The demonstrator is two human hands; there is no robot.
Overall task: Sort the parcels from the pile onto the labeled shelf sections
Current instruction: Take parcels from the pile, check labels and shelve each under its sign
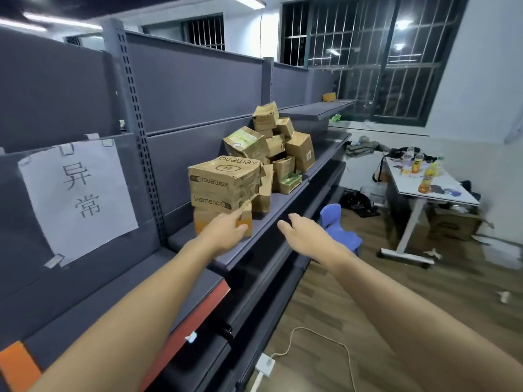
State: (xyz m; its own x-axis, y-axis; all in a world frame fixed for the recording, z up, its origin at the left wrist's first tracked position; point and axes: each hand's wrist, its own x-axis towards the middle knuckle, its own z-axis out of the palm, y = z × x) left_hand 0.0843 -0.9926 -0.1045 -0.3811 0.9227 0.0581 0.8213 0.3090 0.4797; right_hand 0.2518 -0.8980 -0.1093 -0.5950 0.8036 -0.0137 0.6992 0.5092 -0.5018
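Your left hand (226,232) touches the orange-banded brown cardboard parcel (205,222), grip state cannot be told; right hand (301,232) grip spread above the grey metal shelf (271,216).

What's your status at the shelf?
Left hand touching low orange-marked cardboard box. Right hand open, empty. Brown printed cardboard carton stacked on it.
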